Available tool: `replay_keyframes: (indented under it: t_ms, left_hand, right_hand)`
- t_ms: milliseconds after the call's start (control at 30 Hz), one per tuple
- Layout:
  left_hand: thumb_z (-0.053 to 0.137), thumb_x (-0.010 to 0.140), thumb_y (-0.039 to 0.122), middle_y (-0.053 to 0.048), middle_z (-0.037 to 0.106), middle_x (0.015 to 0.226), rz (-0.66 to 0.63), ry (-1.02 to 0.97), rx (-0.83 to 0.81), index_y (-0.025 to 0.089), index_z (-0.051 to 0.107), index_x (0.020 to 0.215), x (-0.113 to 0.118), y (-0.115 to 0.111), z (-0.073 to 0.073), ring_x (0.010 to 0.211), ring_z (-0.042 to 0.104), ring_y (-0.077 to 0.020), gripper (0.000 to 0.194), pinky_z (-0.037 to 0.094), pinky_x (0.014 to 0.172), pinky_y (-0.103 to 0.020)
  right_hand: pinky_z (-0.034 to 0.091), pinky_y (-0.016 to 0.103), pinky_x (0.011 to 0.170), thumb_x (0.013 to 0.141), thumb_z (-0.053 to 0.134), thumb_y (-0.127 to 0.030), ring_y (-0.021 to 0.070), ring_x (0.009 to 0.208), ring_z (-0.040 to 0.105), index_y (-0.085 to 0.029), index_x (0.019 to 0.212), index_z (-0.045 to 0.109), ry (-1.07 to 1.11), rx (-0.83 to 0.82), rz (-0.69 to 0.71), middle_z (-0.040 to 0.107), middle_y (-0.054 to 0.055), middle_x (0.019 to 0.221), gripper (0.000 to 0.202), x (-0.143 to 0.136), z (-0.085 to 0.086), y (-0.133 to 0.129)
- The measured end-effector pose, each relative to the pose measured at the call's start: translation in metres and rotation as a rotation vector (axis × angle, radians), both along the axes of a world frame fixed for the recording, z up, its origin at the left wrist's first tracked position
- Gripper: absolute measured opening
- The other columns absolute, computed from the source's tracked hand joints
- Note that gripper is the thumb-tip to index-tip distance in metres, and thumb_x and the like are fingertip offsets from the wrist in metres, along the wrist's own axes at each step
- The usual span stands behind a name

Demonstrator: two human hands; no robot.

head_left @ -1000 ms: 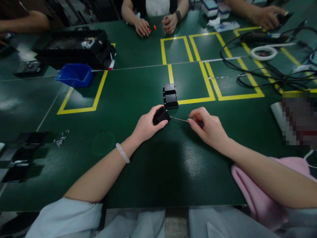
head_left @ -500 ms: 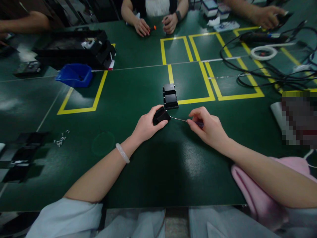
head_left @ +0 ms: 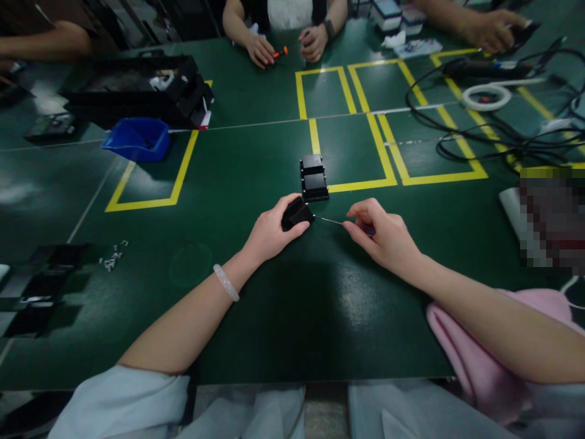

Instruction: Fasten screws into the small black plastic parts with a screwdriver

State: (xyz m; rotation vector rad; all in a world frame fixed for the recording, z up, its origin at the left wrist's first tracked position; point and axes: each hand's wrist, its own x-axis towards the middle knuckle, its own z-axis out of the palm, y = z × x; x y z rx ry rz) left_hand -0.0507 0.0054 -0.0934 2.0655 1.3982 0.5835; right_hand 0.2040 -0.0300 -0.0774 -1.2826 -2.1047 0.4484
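My left hand (head_left: pixel 274 230) is closed around a small black box-shaped part (head_left: pixel 297 213), thumb along its near side. In my right hand (head_left: pixel 382 236) is a screwdriver (head_left: pixel 329 220); its thin metal shaft points left and the tip meets the right corner of the black part. The fingers cover most of its handle. Just beyond the held part, two similar black box-shaped parts (head_left: pixel 315 183) lie one behind the other, with small bright screws along their sides. A pile of small screws (head_left: pixel 112 257) lies to the left on the green table (head_left: pixel 274 341).
More black parts (head_left: pixel 48 277) sit at the far left. Behind them stand a blue bin (head_left: pixel 139 139) and a long black tray (head_left: pixel 123 88). Black cables (head_left: pixel 475 143) and a white ring (head_left: pixel 487 97) lie right. Pink cloth (head_left: pixel 475 347) is under my right forearm. Co-workers' hands (head_left: pixel 313 44) rest opposite.
My hands, the black part and the screwdriver stay almost in place; my right hand shifts very slightly left. Across the table, a co-worker's orange-tipped tool has tilted a little.
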Motion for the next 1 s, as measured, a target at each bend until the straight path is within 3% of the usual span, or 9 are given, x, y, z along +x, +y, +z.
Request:
replay_keyframes:
  t_ms: [267, 533, 767, 1000]
  left_hand:
    - [0.062, 0.088, 0.048, -0.009, 0.069, 0.121, 0.01, -0.009, 0.019, 0.021, 0.047, 0.143, 0.0001, 0.0006, -0.0021, 0.103, 0.069, -0.0275, 0.062, 0.053, 0.086, -0.037]
    - [0.061, 0.089, 0.05, -0.009, 0.069, 0.121, 0.005, -0.007, 0.007, 0.022, 0.047, 0.143, 0.0, -0.0002, -0.0004, 0.103, 0.069, -0.0276, 0.062, 0.054, 0.085, -0.038]
    - [0.061, 0.088, 0.051, -0.009, 0.069, 0.121, 0.008, -0.018, -0.003, 0.024, 0.047, 0.143, -0.0004, 0.0, -0.001, 0.102, 0.069, -0.028, 0.062, 0.054, 0.084, -0.039]
    - [0.061, 0.089, 0.051, -0.009, 0.069, 0.121, 0.001, -0.004, -0.006, 0.022, 0.046, 0.144, -0.0004, 0.0005, -0.0011, 0.102, 0.069, -0.0275, 0.063, 0.054, 0.085, -0.038]
  right_hand:
    - [0.044, 0.025, 0.058, 0.09, 0.058, -0.028, 0.014, 0.061, 0.061, -0.022, 0.102, 0.052, -0.017, 0.041, -0.002, 0.063, -0.002, 0.073, 0.015, -0.0002, -0.0011, 0.0]
    - [0.042, 0.025, 0.057, 0.095, 0.053, -0.029, 0.0128, 0.056, 0.058, -0.022, 0.097, 0.053, -0.019, 0.013, -0.022, 0.059, -0.003, 0.068, 0.007, -0.0002, -0.0002, 0.0004]
    - [0.044, 0.026, 0.06, 0.09, 0.057, -0.028, 0.0152, 0.064, 0.062, -0.022, 0.099, 0.053, -0.012, 0.037, -0.017, 0.063, -0.001, 0.074, 0.012, 0.0004, -0.0008, 0.0005]
    - [0.042, 0.025, 0.058, 0.095, 0.054, -0.03, 0.0132, 0.06, 0.058, -0.022, 0.093, 0.053, -0.021, 0.013, -0.014, 0.061, -0.001, 0.071, 0.008, 0.0014, -0.0008, 0.0012]
